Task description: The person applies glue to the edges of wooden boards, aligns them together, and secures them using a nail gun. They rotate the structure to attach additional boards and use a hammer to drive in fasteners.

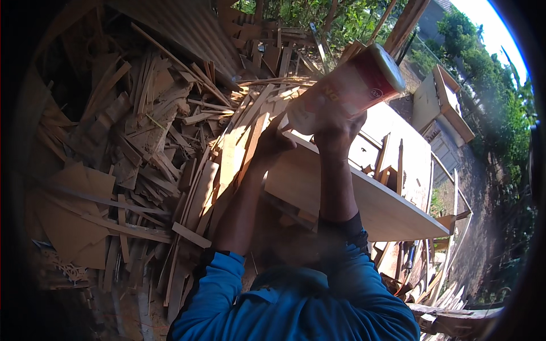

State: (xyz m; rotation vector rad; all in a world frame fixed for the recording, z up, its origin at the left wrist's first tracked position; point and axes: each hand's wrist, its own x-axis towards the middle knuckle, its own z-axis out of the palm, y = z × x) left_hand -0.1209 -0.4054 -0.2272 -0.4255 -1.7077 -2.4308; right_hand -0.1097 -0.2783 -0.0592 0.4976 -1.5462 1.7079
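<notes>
Blue sleeves (296, 301) nearest. Right hand (335, 128) grips white-red bottle (347, 88) at base; left hand (273, 139) closed at its lower end. Plastic likely light, rigid, slippery; hold mid-body.

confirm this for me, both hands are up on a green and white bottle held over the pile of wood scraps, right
Not quite: the bottle is red and white, not green and white. The head view shows the left hand and the right hand both up on it, over the pile of wood scraps.
</notes>
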